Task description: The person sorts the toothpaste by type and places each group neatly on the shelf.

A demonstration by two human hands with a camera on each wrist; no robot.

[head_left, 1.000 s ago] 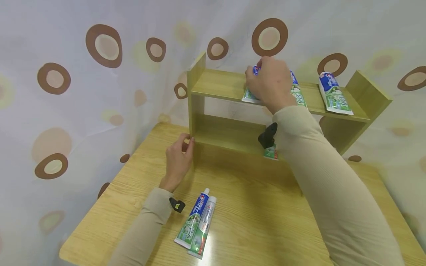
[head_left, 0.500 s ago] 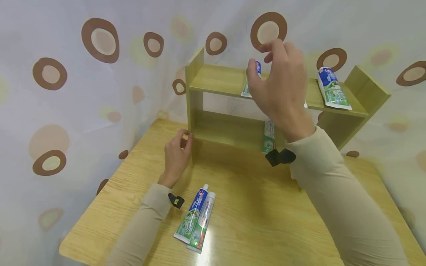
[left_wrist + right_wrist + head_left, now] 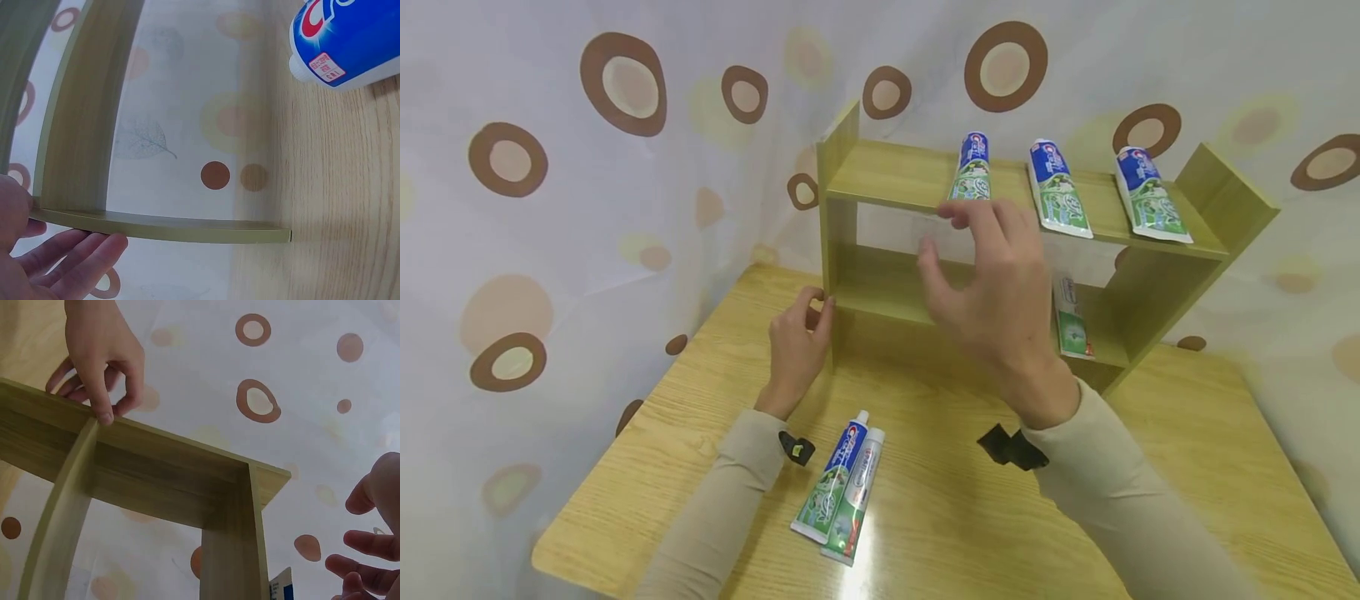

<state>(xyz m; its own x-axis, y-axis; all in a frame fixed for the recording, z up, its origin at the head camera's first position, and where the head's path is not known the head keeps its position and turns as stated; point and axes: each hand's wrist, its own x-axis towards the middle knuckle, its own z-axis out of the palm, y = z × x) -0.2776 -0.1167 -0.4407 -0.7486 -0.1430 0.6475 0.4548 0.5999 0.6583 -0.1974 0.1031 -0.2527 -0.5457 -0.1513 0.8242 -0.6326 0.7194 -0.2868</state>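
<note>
My left hand point(image 3: 797, 346) holds the left side panel of a wooden two-tier shelf point(image 3: 887, 173), thumb at the front edge and fingers along the outside; the left wrist view shows the fingers point(image 3: 81, 265) against the panel. My right hand point(image 3: 996, 292) hovers before the shelf, fingers loosely bent, holding nothing. On the top tier lie three blue-and-green toothpaste tubes: a left one point(image 3: 972, 167), a middle one point(image 3: 1060, 190) and a right one point(image 3: 1152, 196). A white-and-green toothpaste tube point(image 3: 1072, 321) lies on the lower tier. My right hand hides part of that tier.
Two more tubes lie side by side on the wooden table point(image 3: 940, 500) near my left forearm: a blue-and-green toothpaste tube point(image 3: 831, 483) and a white-and-green toothpaste tube point(image 3: 856, 500). Behind the shelf hangs a pale cloth point(image 3: 700, 50) with brown rings.
My right hand has let go of the left toothpaste tube on the top tier and moved back and down, uncovering the top tubes. My left hand stays at the side panel.
</note>
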